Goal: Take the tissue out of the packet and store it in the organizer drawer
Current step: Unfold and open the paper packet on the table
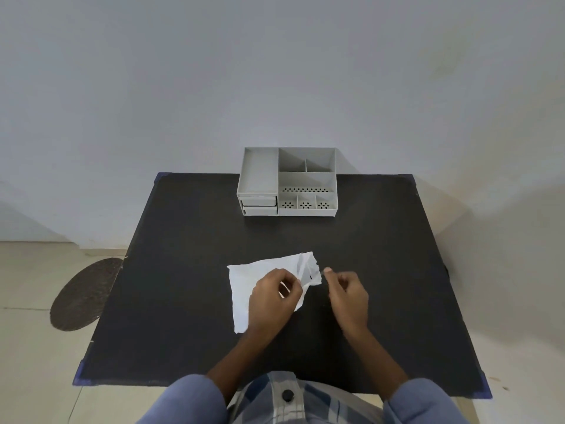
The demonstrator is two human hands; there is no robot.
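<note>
A white tissue [249, 283] lies partly spread on the black table [183, 270], near the middle. My left hand [270, 298] rests on it and pinches its right part between thumb and fingers. My right hand [347, 296] is just to the right, its fingertips pinched on what looks like a thin clear packet at the tissue's right edge [315, 270]; the packet is hard to make out. The white organizer [289, 182] stands at the table's far edge, with two small closed drawers [260, 205] at its lower left.
The organizer has several open top compartments, some with perforated floors. A wall rises right behind the table. A dark round mat [85, 293] lies on the tiled floor to the left. Blue tape marks the table's corners.
</note>
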